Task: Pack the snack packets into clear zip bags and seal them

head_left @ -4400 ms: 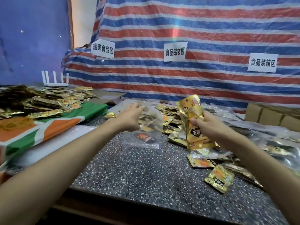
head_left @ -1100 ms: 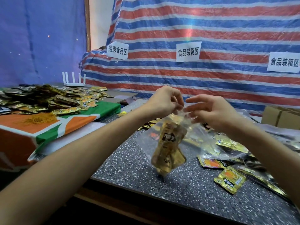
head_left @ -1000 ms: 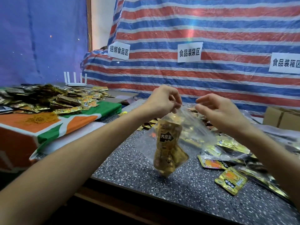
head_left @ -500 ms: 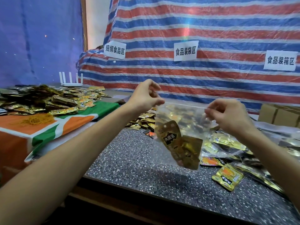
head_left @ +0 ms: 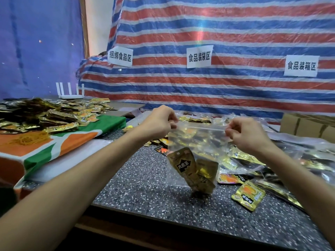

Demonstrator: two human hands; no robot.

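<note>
The left grip [head_left: 159,122] pinches one top corner of the clear zip bag [head_left: 197,140] and the right grip [head_left: 248,134] pinches the other, so the bag hangs stretched between them just above the speckled bench [head_left: 145,187]. A few gold snack packets [head_left: 192,169] are slumped at its bottom. The step in hand looks like sealing. The zip strip [head_left: 199,127] runs straight from pinch to pinch, but I cannot tell whether its tracks are already pressed together along the whole length. To do it well, one grip should probably anchor its corner while the other slides thumb and forefinger firmly along the strip end to end, with the strip flat and level so the tracks mate. The packets sit low, well apart from the strip, which helps — nothing should catch in the seal. Pressing out spare air first would likely make a flatter bag.
</note>
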